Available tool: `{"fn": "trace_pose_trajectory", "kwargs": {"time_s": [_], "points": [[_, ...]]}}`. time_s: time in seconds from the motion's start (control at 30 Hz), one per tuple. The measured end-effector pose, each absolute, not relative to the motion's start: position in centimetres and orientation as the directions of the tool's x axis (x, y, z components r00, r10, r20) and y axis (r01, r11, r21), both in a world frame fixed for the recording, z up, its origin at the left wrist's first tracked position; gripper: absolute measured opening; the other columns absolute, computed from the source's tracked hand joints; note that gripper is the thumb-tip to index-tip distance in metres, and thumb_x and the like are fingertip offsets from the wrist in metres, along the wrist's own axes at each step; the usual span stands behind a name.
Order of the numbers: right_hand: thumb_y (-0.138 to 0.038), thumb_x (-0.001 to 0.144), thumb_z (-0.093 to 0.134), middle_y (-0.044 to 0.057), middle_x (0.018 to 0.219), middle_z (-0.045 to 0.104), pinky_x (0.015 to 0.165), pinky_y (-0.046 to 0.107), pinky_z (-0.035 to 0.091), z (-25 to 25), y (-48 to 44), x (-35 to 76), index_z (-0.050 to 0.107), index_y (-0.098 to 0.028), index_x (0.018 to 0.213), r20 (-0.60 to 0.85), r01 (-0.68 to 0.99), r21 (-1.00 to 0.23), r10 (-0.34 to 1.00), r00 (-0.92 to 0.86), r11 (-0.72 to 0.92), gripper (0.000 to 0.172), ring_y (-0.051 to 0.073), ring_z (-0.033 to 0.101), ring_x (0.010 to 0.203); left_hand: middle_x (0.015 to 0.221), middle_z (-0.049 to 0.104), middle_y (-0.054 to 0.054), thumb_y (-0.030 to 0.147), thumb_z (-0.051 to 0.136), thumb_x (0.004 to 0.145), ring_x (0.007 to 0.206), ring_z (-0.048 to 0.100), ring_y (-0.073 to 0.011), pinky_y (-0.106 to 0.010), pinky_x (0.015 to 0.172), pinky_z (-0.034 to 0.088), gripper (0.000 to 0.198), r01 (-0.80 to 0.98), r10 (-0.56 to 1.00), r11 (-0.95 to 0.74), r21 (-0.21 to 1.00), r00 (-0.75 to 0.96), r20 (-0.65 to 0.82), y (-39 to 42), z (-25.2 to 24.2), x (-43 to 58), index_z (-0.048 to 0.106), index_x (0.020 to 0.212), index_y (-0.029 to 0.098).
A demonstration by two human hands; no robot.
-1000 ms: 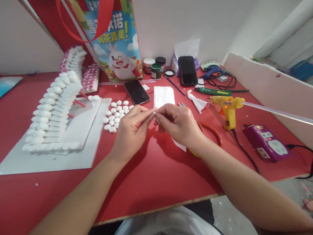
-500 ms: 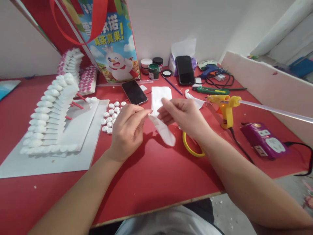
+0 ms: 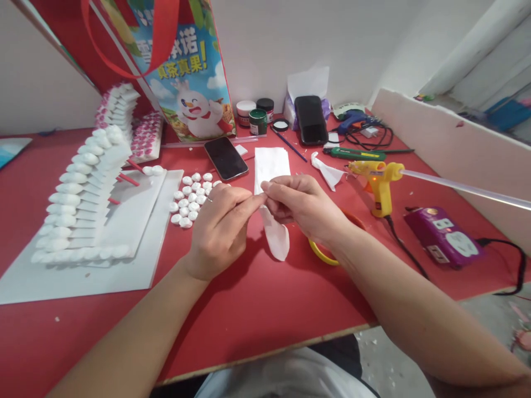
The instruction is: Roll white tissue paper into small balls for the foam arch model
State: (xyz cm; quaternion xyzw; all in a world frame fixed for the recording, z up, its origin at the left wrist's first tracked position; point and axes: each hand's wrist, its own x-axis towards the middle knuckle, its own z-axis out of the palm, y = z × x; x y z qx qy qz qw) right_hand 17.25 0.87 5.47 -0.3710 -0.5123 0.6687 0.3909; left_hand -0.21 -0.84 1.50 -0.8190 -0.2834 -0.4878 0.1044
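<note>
Over the red table [image 3: 257, 298] my left hand [image 3: 222, 229] and my right hand [image 3: 305, 207] meet fingertip to fingertip. Both pinch the top of a thin white tissue strip [image 3: 277, 236], which hangs down from the pinch toward the table. Just left of my left hand lies a cluster of several small white rolled pieces [image 3: 191, 200]. A stack of white tissue sheets [image 3: 271, 163] lies flat behind the hands. Yellow-handled scissors [image 3: 321, 253] lie partly hidden under my right wrist.
A white foam board [image 3: 124, 260] at the left carries a stepped white model [image 3: 83, 193]. A yellow glue gun [image 3: 379, 182] stands at the right, by a purple power strip [image 3: 446, 240]. Two phones [image 3: 226, 158] [image 3: 310, 119], paint jars [image 3: 258, 120] and a printed bag [image 3: 186, 72] stand behind.
My right hand pulled away to the right and then came back to my left fingertips. The white strip swung out to the right and now hangs straight down.
</note>
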Motion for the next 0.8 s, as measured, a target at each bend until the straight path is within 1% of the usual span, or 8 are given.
{"fn": "trace_pose_trajectory", "kwargs": {"time_s": [0.1, 0.2, 0.27, 0.33, 0.47, 0.6, 0.7, 0.8], "points": [[-0.026, 0.095, 0.061, -0.004, 0.048, 0.046, 0.044, 0.022, 0.026, 5.1, 1.1, 17.3, 0.057, -0.016, 0.056, -0.128, -0.186, -0.961, 0.922, -0.365, -0.207, 0.041, 0.005, 0.035, 0.044, 0.092, 0.067, -0.007, 0.002, 0.059, 0.095, 0.084, 0.063, -0.0181, -0.032, 0.074, 0.051, 0.028, 0.562, 0.462, -0.792, 0.239, 0.297, 0.836, -1.0, 1.7, 0.0, 0.072, 0.115, 0.018], [-0.024, 0.090, 0.066, -0.001, 0.056, 0.060, 0.049, 0.022, 0.034, 4.5, 1.8, 17.9, 0.068, -0.016, 0.061, -0.047, -0.186, -0.978, 0.967, -0.250, -0.096, 0.029, 0.007, 0.045, 0.050, 0.092, 0.067, -0.004, 0.008, 0.061, 0.097, 0.083, 0.063, -0.0152, -0.029, 0.075, 0.049, 0.020, 0.512, 0.639, -0.713, 0.480, 0.190, 0.746, -1.1, 2.0, 0.1, 0.075, 0.106, 0.019], [-0.014, 0.081, 0.068, 0.000, 0.067, 0.069, 0.058, 0.022, 0.043, 4.2, 2.3, 18.6, 0.074, -0.017, 0.069, 0.039, -0.186, -0.983, 0.981, -0.190, 0.003, 0.014, 0.009, 0.055, 0.060, 0.090, 0.067, -0.003, 0.011, 0.062, 0.098, 0.083, 0.063, -0.0144, -0.029, 0.076, 0.049, 0.017, 0.470, 0.732, -0.643, 0.605, 0.144, 0.666, -1.1, 2.0, 0.1, 0.075, 0.102, 0.020], [-0.009, 0.076, 0.068, 0.000, 0.083, 0.077, 0.071, 0.023, 0.049, 3.9, 2.8, 19.2, 0.079, -0.020, 0.079, 0.088, -0.177, -0.982, 0.983, -0.163, 0.059, 0.016, 0.011, 0.066, 0.076, 0.090, 0.069, -0.002, 0.013, 0.062, 0.098, 0.084, 0.063, -0.0146, -0.029, 0.077, 0.048, 0.015, 0.447, 0.785, -0.590, 0.673, 0.124, 0.606, -1.0, 2.1, 0.0, 0.076, 0.100, 0.020], [-0.019, 0.079, 0.072, 0.003, 0.098, 0.081, 0.087, 0.031, 0.054, 3.6, 3.2, 19.7, 0.082, -0.022, 0.092, 0.017, -0.198, -0.980, 0.982, -0.187, -0.021, 0.016, 0.017, 0.074, 0.092, 0.090, 0.069, -0.002, 0.016, 0.063, 0.098, 0.083, 0.062, -0.0147, -0.029, 0.076, 0.048, 0.014, 0.415, 0.822, -0.549, 0.725, 0.111, 0.559, -0.9, 2.1, -0.2, 0.076, 0.099, 0.019], [-0.031, 0.081, 0.077, 0.004, 0.073, 0.074, 0.077, 0.029, 0.053, 3.6, 3.3, 19.3, 0.075, -0.018, 0.067, -0.037, -0.209, -0.976, 0.987, -0.153, -0.069, 0.019, 0.015, 0.068, 0.073, 0.089, 0.069, -0.002, 0.017, 0.063, 0.098, 0.081, 0.062, -0.0144, -0.028, 0.075, 0.049, 0.014, 0.411, 0.832, -0.535, 0.738, 0.103, 0.545, -0.8, 2.1, -0.4, 0.077, 0.099, 0.020], [-0.015, 0.070, 0.078, -0.004, 0.055, 0.055, 0.061, 0.023, 0.046, 3.6, 3.3, 19.1, 0.057, -0.019, 0.053, -0.006, -0.236, -0.972, 0.999, -0.045, -0.016, 0.029, 0.008, 0.052, 0.057, 0.090, 0.071, -0.003, 0.018, 0.062, 0.098, 0.083, 0.063, -0.0154, -0.029, 0.076, 0.050, 0.015, 0.406, 0.837, -0.529, 0.745, 0.106, 0.537, -0.7, 2.1, -0.5, 0.077, 0.099, 0.020], [-0.001, 0.059, 0.075, -0.005, 0.073, 0.065, 0.064, 0.023, 0.050, 3.9, 3.2, 19.2, 0.066, -0.020, 0.075, -0.038, -0.298, -0.951, 0.990, -0.137, -0.078, 0.027, 0.010, 0.062, 0.068, 0.090, 0.072, -0.003, 0.018, 0.063, 0.097, 0.085, 0.065, -0.0162, -0.030, 0.078, 0.051, 0.013, 0.397, 0.830, -0.541, 0.741, 0.114, 0.545, -0.7, 2.0, -0.4, 0.076, 0.097, 0.020]]}}
